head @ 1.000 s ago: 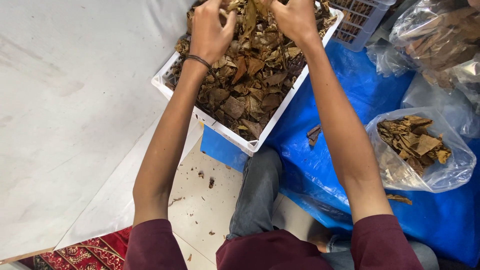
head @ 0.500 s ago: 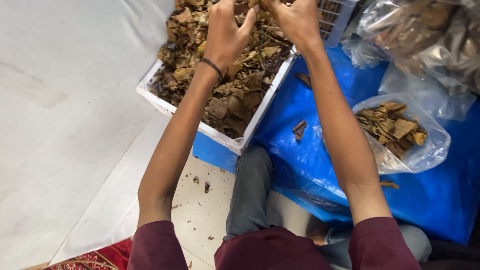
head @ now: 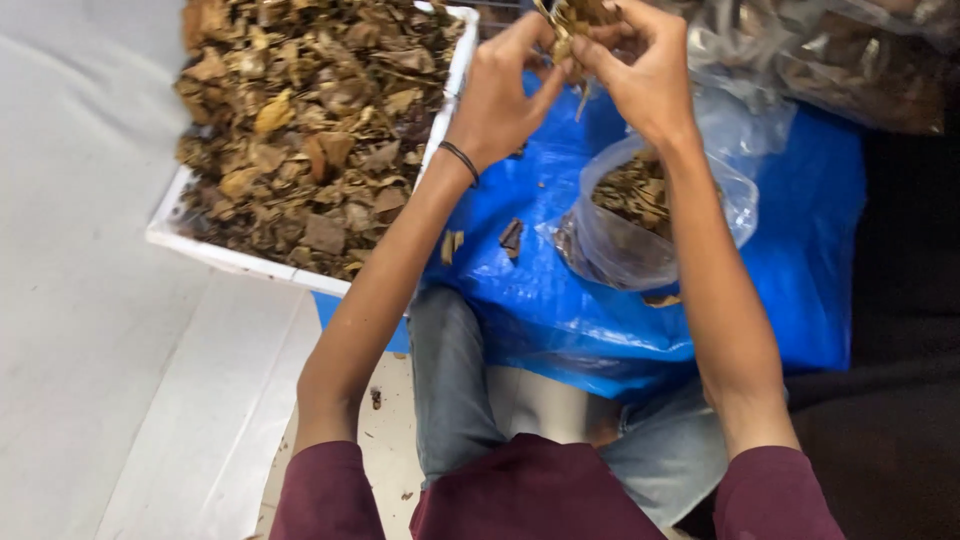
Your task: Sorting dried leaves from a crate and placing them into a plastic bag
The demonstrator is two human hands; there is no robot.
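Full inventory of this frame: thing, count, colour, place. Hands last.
white crate: 1, white, upper left on the pale floor, heaped with dry leaf pieces
dry leaf pieces: many, brown and tan, filling the crate
blue tarp: 1, blue, centre, under the bags and over the person's lap
small clear bag: 1, clear, open on the tarp, partly filled with brown pieces
large clear bag: 1, clear, upper right, brown contents
loose scraps: a few, brown, on the tarp
leaf clump: 1, tan, held between both hands at the top edge
wristband: 1, black, left wrist
left hand: pinching the clump
right hand: pinching the clump
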